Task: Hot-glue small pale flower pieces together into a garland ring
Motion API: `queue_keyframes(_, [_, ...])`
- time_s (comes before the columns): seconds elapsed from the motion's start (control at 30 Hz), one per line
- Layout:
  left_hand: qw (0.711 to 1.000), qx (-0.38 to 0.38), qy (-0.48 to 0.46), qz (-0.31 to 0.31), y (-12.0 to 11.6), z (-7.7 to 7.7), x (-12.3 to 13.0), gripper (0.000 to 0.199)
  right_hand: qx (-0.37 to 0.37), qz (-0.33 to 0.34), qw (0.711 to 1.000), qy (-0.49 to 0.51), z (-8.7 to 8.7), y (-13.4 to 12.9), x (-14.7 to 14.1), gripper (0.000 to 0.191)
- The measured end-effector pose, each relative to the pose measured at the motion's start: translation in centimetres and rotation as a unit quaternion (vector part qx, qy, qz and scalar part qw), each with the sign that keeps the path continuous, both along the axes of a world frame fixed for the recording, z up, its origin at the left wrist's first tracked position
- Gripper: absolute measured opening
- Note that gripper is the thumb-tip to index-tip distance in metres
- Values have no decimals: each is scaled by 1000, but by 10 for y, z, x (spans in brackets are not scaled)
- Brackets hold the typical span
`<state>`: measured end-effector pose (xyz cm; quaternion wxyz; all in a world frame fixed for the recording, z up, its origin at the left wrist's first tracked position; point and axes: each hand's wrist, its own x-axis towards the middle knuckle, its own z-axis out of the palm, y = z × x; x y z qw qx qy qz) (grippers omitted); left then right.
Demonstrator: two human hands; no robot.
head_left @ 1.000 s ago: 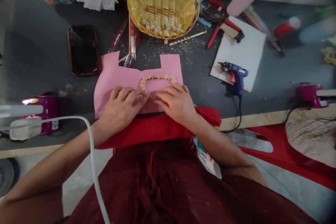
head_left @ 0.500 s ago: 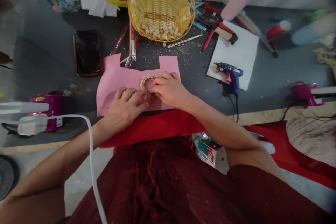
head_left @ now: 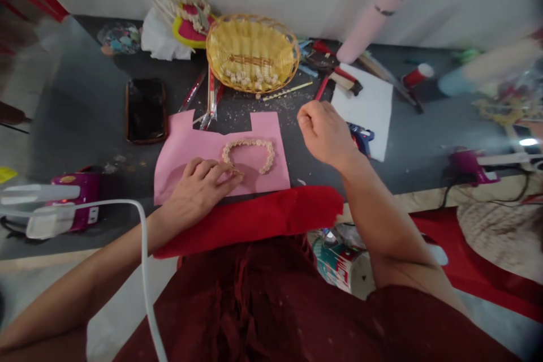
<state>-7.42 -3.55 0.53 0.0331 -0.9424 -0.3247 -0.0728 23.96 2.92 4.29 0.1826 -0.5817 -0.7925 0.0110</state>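
A curved band of small cream-coloured pieces, open at its lower side, lies on a pink sheet. At the band's lower left end, the thumb and index finger of my left hand close on it, while the other fingers rest over the sheet. To the right of the sheet is my right hand, its fingers curled into a fist; whatever they hold, if anything, is hidden. Just beyond its wrist a blue glue gun, partly covered by the hand, lies on a white pad.
Behind the sheet stands a yellow wicker basket with several small pale pieces. A phone lies at left, near a purple power block with a white cable. A pink bottle, red-handled pliers and a yellow stick are toward the back.
My right hand has left the band and moved right, toward the glue gun. My left hand stays at the band's lower left end. The view has tilted up a little.
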Motion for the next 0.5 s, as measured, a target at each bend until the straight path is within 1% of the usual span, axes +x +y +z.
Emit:
queue_keyframes(0.1, [1000, 13, -4, -8, 2, 3, 3, 41, 26, -73, 997, -14, 1, 17, 18, 26])
queue_keyframes(0.17, [999, 23, -18, -14, 5, 3, 6, 39, 20, -108, 994, -27, 0, 31, 20, 28])
queue_keyframes(0.2, [999, 25, -27, -18, 6, 3, 8, 39, 12, -116, 993, -32, 0, 38, 19, 29])
queue_keyframes(0.27, [998, 27, -45, -26, 7, 1, 11, 39, -3, -109, 993, -37, -1, 55, 13, 30])
queue_keyframes(0.4, [994, 33, -95, -42, 8, -7, 13, 41, -26, -59, 997, -29, -10, 95, 2, 17])
queue_keyframes(0.5, [991, 23, -126, -44, 8, -12, 11, 41, -24, -39, 999, -25, -21, 124, -2, 33])
